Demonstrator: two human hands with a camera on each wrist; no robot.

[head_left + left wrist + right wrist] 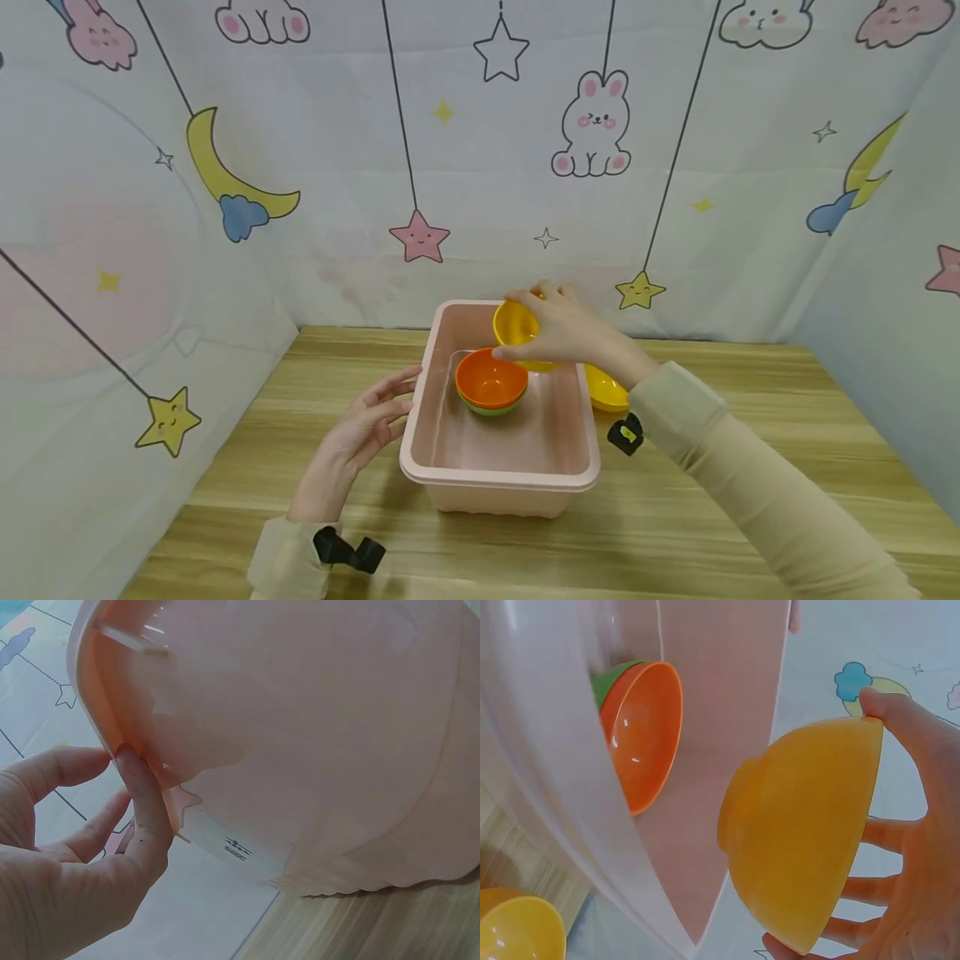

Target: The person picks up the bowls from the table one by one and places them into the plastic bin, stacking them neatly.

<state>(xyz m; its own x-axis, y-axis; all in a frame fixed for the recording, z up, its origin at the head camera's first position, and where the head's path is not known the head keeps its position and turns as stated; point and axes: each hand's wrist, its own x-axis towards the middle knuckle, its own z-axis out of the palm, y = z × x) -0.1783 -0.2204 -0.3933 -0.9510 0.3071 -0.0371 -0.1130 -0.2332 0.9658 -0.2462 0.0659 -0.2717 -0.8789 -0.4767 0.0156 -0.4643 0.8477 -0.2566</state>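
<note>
My right hand (562,327) grips a yellow bowl (513,323) by its rim, thumb on one side and fingers on the other. In the right wrist view this bowl (802,832) is tipped on its side, base toward the pink tub (498,478). Inside the tub, an orange bowl (492,382) sits nested in a green bowl (491,411), of which only the lower edge shows. My left hand (367,429) is at the tub's left side, its fingertips touching the outside just under the rim (84,682).
Another yellow bowl (606,392) lies on the wooden table (750,467) at the tub's right side, partly hidden by the tub and my right arm. Cloth (337,167) printed with stars, moons and rabbits hangs behind the table and at both sides.
</note>
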